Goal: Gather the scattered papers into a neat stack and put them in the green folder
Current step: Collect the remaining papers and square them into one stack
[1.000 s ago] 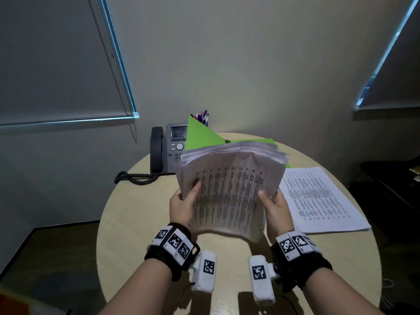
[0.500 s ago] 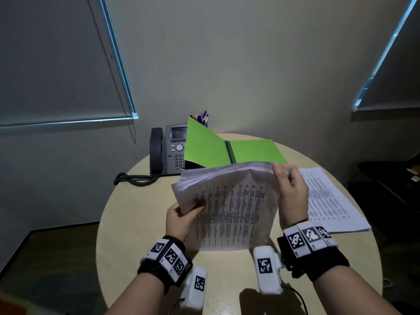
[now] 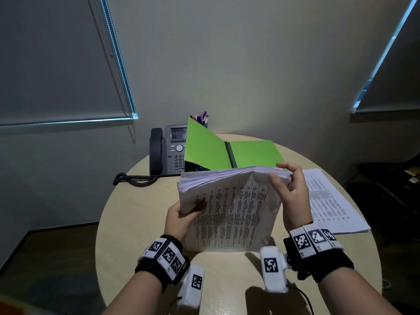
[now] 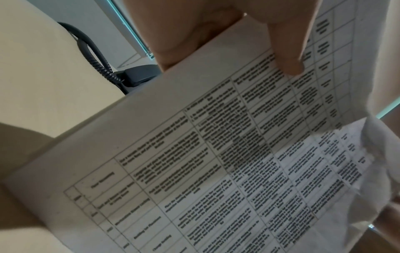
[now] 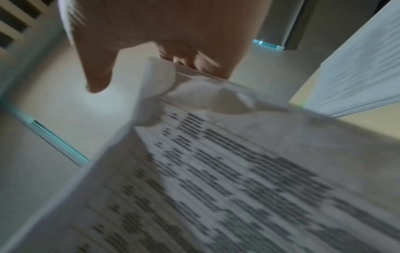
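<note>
Item, bundle of papers (image 3: 229,210): a thick sheaf of printed tables, being held upright with its lower edge resting on the round table (image 3: 136,214), apparently so that the sheets can be knocked level against the surface; the upper edges are still fanning unevenly, so squaring is judged to be under way rather than done. Item, left hand (image 3: 181,218): gripping the sheaf's left edge, thumb lying across the printed face and fingers going behind, serving as the steadying side. Item, right hand (image 3: 292,196): curling over the upper right corner of the sheaf, fingers hooking the top edge and thumb pressing the front, seemingly pulling stray corners into line; the right wrist view is showing that corner crumpling slightly under the fingers. Item, green folder (image 3: 231,151): lying open just beyond the sheaf, left cover tilting up against the desk phone (image 3: 169,151), right cover flat, standing ready to receive the stack. Item, second pile of papers (image 3: 329,201): lying flat on the table to the right, not yet gathered in. Item, pen holder (image 3: 201,118): standing behind the folder, mostly hidden.
</note>
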Available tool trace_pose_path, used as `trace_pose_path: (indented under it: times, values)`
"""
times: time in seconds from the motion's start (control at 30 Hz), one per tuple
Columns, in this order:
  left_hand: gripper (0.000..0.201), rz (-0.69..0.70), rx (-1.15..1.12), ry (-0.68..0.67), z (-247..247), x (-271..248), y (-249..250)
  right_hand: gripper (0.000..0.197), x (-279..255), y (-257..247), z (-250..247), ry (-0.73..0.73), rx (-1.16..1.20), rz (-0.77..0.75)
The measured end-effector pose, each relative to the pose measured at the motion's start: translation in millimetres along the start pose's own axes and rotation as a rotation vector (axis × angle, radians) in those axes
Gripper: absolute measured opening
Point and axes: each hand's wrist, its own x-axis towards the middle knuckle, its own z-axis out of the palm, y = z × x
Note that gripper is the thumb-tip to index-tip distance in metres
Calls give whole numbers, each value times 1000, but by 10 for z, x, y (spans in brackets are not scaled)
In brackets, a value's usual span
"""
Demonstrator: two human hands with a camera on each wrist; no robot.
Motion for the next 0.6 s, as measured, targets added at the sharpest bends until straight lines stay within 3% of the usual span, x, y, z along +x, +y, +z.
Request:
trace_pose_path:
  times: [0.07, 0.1, 0.2, 0.3, 0.43, 0.53, 0.6]
  values:
    - [15, -26, 0, 15, -8, 16, -1, 55, -74, 160, -79, -53, -21, 131]
    - [17, -36, 0, 16, -15, 28, -8, 57, -107, 261, -105, -72, -35, 217]
    - [25, -69, 48, -23, -12, 53, -34, 42, -164, 592, -142, -64, -47, 429]
    - [20, -64, 22, -8, 40, 44, 16, 27, -177, 659, -71, -4, -42, 464]
    - [25, 1, -50, -7, 48, 62, 167, 18, -111, 577, -29, 42, 23, 396]
    - [22, -59, -40, -7, 3, 35, 93, 13, -168, 672, -18, 15, -25, 457]
    - [21, -152, -44, 21, -9, 20, -11, 20, -254, 781, -12, -30, -111, 561]
